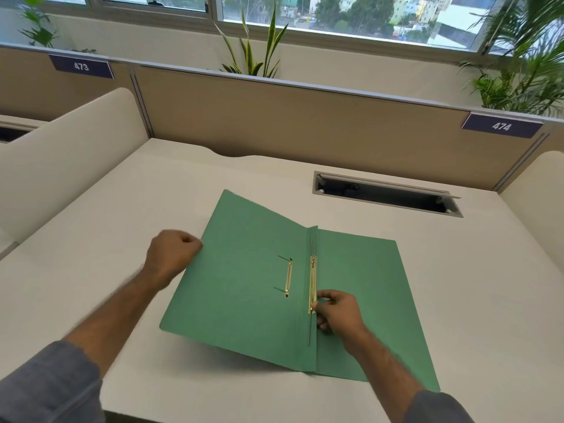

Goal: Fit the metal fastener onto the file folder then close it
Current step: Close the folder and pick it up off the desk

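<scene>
A green file folder (pixel 244 285) lies open on the white desk (pixel 122 209), its left cover raised off the surface. Along the spine sits a brass fastener bar (pixel 312 282) with thin metal prongs running above and below it. A second brass strip (pixel 288 277) lies loose on the left cover, with two dark prongs beside it. My right hand (pixel 338 312) pinches the lower end of the spine fastener. At the left cover's outer edge, my left hand (pixel 172 254) is curled into a fist and touches the cover; whether it grips the edge is unclear.
An open cable slot (pixel 387 195) is cut into the desk behind the folder on the right. Beige partition panels (pixel 274 123) fence the desk at the back and both sides. Potted plants (pixel 256 47) stand beyond the back panel.
</scene>
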A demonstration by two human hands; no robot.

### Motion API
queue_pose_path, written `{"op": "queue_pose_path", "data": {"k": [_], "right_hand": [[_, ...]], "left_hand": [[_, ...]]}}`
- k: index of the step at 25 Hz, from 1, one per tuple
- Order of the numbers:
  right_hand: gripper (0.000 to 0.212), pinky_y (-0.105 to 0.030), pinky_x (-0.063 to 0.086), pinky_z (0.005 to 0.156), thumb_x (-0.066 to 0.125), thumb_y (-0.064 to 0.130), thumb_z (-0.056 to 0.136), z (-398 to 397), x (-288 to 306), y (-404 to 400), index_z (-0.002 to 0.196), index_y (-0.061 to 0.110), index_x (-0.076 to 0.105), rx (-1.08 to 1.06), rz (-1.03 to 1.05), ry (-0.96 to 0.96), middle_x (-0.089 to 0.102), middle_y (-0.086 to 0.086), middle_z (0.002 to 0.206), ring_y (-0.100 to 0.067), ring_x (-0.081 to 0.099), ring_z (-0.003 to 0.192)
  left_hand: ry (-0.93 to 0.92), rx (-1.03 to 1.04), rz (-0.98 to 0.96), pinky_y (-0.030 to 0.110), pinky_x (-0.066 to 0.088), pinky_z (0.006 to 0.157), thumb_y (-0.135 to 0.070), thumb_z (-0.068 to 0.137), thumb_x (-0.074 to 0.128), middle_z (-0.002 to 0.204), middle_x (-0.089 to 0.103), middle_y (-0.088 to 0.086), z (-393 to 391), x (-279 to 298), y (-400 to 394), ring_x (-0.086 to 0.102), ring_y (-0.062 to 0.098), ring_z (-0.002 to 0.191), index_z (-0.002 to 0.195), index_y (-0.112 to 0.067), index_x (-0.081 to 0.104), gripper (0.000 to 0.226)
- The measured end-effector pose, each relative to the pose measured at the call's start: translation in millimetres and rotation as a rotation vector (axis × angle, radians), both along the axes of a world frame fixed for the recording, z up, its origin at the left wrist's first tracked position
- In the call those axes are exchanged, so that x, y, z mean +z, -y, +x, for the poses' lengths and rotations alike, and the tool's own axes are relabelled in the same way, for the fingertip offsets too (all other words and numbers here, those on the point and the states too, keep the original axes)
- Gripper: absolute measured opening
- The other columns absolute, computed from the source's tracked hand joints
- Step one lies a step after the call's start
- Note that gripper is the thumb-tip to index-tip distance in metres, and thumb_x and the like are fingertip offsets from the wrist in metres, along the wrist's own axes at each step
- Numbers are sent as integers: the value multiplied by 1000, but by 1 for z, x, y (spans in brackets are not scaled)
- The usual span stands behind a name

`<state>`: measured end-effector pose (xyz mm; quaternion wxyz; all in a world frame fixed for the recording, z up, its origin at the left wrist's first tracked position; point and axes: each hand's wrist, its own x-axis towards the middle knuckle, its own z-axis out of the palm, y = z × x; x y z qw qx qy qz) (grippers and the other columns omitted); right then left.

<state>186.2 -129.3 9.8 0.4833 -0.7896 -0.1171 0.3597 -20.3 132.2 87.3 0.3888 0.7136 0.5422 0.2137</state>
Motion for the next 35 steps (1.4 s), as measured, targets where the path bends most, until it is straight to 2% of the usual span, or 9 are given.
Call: {"op": "queue_pose_path", "data": {"k": [3, 7, 11, 14, 17, 22, 26, 30, 35], "right_hand": [[30, -29, 50, 51, 70, 10, 87, 0, 15, -1, 114, 2, 60, 40, 19, -49, 62, -15, 78, -19, 55, 56], [35, -34, 53, 65, 69, 23, 88, 10, 57, -7, 117, 6, 58, 41, 77, 84, 63, -12, 91, -18, 60, 71], [47, -31, 60, 66, 58, 62, 80, 23, 125, -4, 108, 24, 65, 28, 376, 72, 69, -8, 98, -17, 68, 80], [70, -37, 61, 69, 50, 76, 74, 36, 158, 15, 124, 28, 54, 59, 446, 88, 66, -6, 109, -22, 68, 96], [56, -44, 60, 73, 61, 54, 83, 49, 168, 35, 131, 26, 50, 116, 380, 125, 67, -9, 111, -26, 69, 99], [36, -44, 62, 62, 57, 3, 92, 75, 149, 63, 121, 24, 61, -111, 346, 94, 75, -12, 99, -31, 75, 82], [47, -43, 62, 66, 57, -4, 88, 88, 105, 79, 126, 24, 62, -259, 197, 157, 77, -13, 87, -29, 76, 72], [54, -32, 58, 62, 58, -7, 83, 83, 54, 83, 131, 18, 61, -165, -35, 293, 70, -7, 69, -17, 70, 59], [49, -19, 49, 52, 63, 1, 79, 62, 14, 77, 125, 17, 63, 30, -250, 377, 67, 6, 67, -13, 66, 57]], "left_hand": [[328, -47, -144, 23, 52, 42, -12, 80, 70, 56, 72, -3, 22, 43, 18, 62, 11, 42, 60, -14, 75, 20], [522, -250, -250, 22, 51, 43, -23, 92, 65, 67, 76, -3, 57, 79, 71, 67, 12, 48, 73, -20, 78, 24], [452, -596, -302, 29, 61, 68, -32, 99, 52, 107, 75, -3, 91, 79, 120, 73, 19, 85, 118, -28, 70, 26], [313, -751, -316, 20, 57, 69, -41, 95, 56, 118, 68, -8, 111, 59, 149, 68, 10, 96, 123, -34, 65, 30], [122, -828, -277, 18, 51, 78, -49, 91, 59, 131, 63, -9, 115, 28, 156, 62, 2, 103, 133, -33, 58, 45], [-258, -705, 7, 38, 46, 102, -52, 87, 61, 143, 55, 3, 111, -23, 144, 55, 21, 126, 139, -21, 51, 62], [-426, -637, -23, 41, 51, 99, -54, 84, 62, 138, 59, 9, 102, -47, 132, 59, 26, 121, 138, -12, 50, 69], [-565, -568, -12, 43, 55, 90, -55, 82, 59, 119, 58, 7, 91, -56, 136, 61, 25, 106, 119, -14, 58, 56], [-580, -432, -7, 42, 55, 86, -52, 83, 63, 118, 50, 10, 74, -62, 139, 58, 29, 107, 116, -13, 53, 53]]}}
